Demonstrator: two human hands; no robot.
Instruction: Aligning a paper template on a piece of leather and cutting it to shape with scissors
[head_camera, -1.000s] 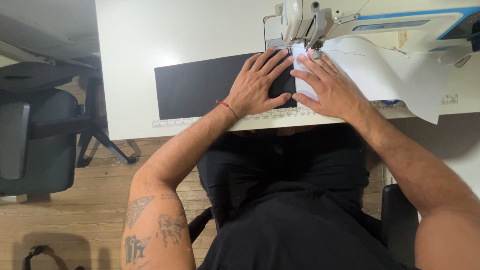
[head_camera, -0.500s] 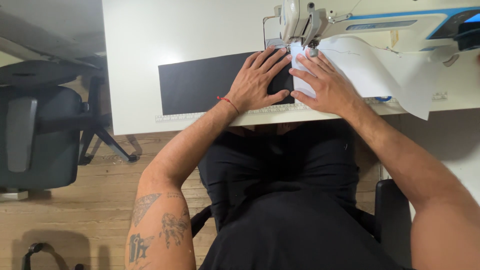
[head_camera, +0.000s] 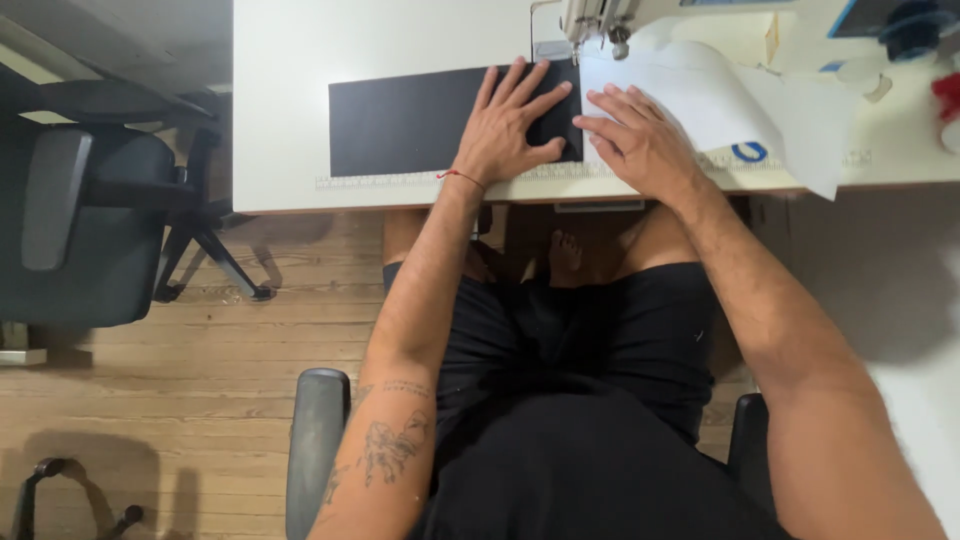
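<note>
— What is seen to have changed since a second ago?
— The view has been tilted downward: the sewing machine (head_camera: 600, 18) is now cut off at the top edge.
— And the hands?
— The left hand (head_camera: 508, 128) and right hand (head_camera: 640, 145) are kept flat; more black sheet (head_camera: 400, 120) is exposed leftward.

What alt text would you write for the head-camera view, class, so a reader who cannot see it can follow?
Seen from above, a seated person presses the left hand flat on a black fabric strip and the right hand on white fabric, both beside a sewing machine on a white table. A dark office chair stands at the left on a wooden floor.
</note>
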